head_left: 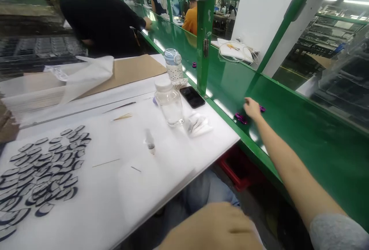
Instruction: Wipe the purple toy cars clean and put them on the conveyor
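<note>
Purple against green, and all eyes are on the belt: the right hand is stretched out there, arm nearly straight! One near part lies just beside it, a second part peeks out at its other side, and a third part sits well apart, farther along. Fingers look curled, but it's a blur; I can't tell whether they're clamped on anything. Left hand, big and smeared over the lap, away from the parts, and its fingers I can't read either. Looks to me like the reach to the belt is the step in hand, picking up or setting down, hard to call. Next move, I'd judge, wants a steady wrist and no knock to the neighbouring part. Meanwhile the tabletop carries rows of dark-edged pieces, a jar and a phone, none of them touched.
</note>
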`<state>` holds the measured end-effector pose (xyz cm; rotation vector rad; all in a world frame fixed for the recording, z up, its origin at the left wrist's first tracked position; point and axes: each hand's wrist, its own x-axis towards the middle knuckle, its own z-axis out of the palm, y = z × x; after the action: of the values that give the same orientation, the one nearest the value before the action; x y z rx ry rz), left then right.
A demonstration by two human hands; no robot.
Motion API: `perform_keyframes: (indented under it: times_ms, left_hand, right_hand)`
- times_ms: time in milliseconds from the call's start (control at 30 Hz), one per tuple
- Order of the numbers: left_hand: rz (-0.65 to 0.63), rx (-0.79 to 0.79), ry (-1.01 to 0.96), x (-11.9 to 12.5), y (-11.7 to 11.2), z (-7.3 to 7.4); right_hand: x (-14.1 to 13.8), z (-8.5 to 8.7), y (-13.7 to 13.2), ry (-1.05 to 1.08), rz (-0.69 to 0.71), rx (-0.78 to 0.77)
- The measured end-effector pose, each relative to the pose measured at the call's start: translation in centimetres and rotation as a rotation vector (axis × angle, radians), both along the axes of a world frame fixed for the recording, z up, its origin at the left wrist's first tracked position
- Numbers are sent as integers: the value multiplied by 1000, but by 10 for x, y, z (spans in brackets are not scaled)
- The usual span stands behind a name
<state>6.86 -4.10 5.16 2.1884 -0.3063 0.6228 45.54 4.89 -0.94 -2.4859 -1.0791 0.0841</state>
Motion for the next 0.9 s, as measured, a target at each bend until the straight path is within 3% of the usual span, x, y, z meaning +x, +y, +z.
perform_keyframes:
  times_ms: [67,100,167,200,267,333,400,467,533,567,600,667,733,900]
  left_hand:
    - [265,-134,54,-34,18,-13]
    - [466,-129,111,-48,26,-19]
    - [885,-17,132,-65,37,-32]
    - [1033,53,142,-70,40,-39]
    - [1189,151,145,-73,42,-50]
    - [1224,183,168,-70,40,-57]
    - [1233,183,187,-66,38,-59]
    - [1244,155,223,-63,37,-57]
    - [1266,114,252,-62,36,-54]
    - [1279,99,258,-62,36,-53]
    - [1293,91,253,-64,36,-53]
    - [1312,89,216,-67,34,-53]
    - [1334,91,159,-71,30,-55]
    - [1537,141,58,-64,13,-61]
  right_hand:
    - [29,2,-29,-22,-137,-68]
    - [40,3,-39,-27,-182,-96]
    - [52,5,-50,-44,-234,-125]
    - [53,7,-52,-57,-238,-124]
    - [45,13,-47,-91,-200,-89]
    - [20,22,-38,-124,-76,-14]
    - [-25,31,-30,-134,139,79]
    - [-85,39,-27,-99,456,155]
    - [-150,44,-29,-31,1053,228]
    - [-181,45,-30,17,1270,231]
    - [-208,46,-31,46,1434,233]
    - [-248,46,-31,123,1610,204]
    - [-268,45,-27,282,1585,197]
    - [-278,39,-3,654,970,453]
